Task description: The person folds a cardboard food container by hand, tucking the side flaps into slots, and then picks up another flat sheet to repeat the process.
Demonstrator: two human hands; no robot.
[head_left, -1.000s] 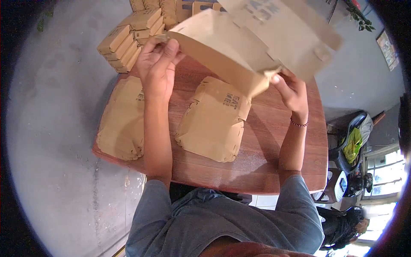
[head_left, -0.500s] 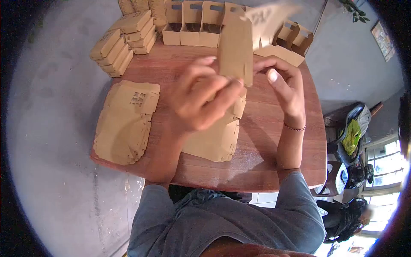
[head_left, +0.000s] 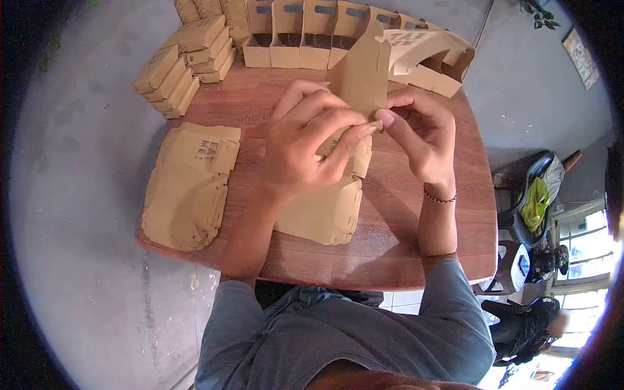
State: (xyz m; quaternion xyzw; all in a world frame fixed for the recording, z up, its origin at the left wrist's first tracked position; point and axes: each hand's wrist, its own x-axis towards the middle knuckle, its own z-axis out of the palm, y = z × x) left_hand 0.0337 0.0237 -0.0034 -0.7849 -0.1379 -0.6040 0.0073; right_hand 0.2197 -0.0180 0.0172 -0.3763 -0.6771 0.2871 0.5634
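A partly folded brown cardboard box (head_left: 361, 75) is held up above the middle of the table, its printed lid flap tilted away to the right. My left hand (head_left: 312, 140) pinches the lower corner of the box between thumb and fingers. Close beside it, my right hand (head_left: 419, 133) grips the same corner with thumb and forefinger. Beneath my left hand lies a flat cardboard piece (head_left: 322, 211), partly hidden. Another flat piece (head_left: 185, 188) printed "EAT ME!" rests on the left side of the table.
Folded boxes are stacked (head_left: 169, 78) at the table's back left. A row of cardboard carriers with handle holes (head_left: 286, 55) lines the back edge of the wooden table (head_left: 416, 195). At the right are a chair (head_left: 520, 221), a stool (head_left: 513, 266) and a person in dark clothes (head_left: 530, 331).
The box has turned from wide and level to upright. My left hand has moved right to the box's corner, beside my right hand, and both now pinch there.
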